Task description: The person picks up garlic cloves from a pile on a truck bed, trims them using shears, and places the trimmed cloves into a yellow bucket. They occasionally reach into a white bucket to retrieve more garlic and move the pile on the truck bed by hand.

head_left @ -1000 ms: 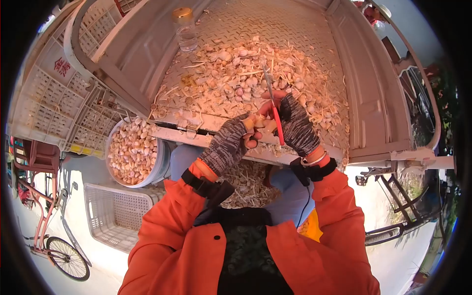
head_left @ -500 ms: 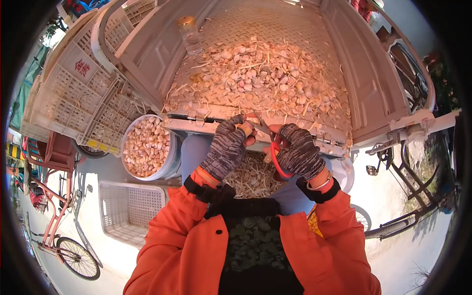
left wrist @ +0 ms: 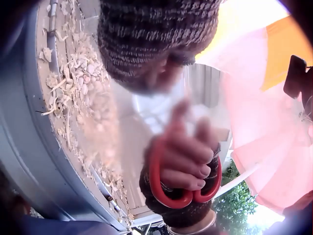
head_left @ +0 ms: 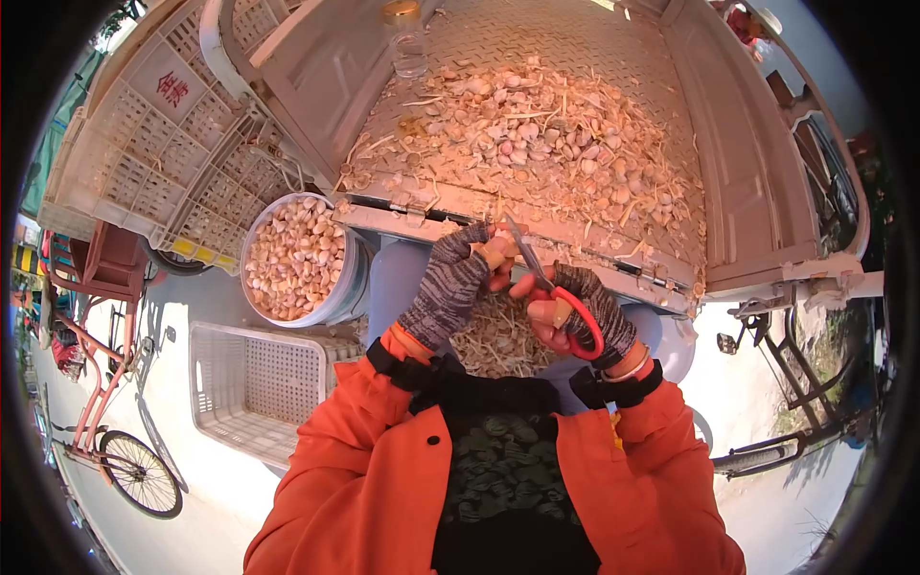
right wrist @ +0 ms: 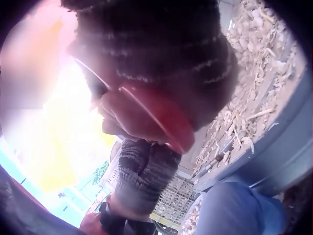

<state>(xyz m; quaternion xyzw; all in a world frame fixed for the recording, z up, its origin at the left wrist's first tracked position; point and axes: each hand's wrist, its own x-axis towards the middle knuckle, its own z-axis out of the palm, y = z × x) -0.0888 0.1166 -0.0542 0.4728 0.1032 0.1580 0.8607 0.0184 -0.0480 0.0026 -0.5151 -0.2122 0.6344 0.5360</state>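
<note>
Both hands wear dark knitted fingerless gloves. The left hand [head_left: 450, 283] pinches a pale garlic piece [head_left: 494, 253] between thumb and fingers, just past the bed's edge. In the right hand [head_left: 586, 316] are red-handled scissors [head_left: 586, 326], their blades [head_left: 525, 251] pointing up and left beside the garlic. The left wrist view shows the right hand's fingers [left wrist: 183, 159] curled through the red handles. How far apart the blades stand cannot be told. Beyond the hands, a heap of garlic and peelings [head_left: 546, 134] lies on the metal bed [head_left: 517, 38].
A bucket of garlic cloves [head_left: 297, 259] stands left of the knees, a white plastic basket [head_left: 259, 383] below it. Stacked crates [head_left: 144, 144] lean at the upper left. A jar with a gold lid [head_left: 407, 43] stands on the bed. Dry stalks [head_left: 503, 335] lie between the legs.
The right hand and scissors have moved down from over the heap to beside the left hand. The blades now point up-left at the garlic. The head view has shifted.
</note>
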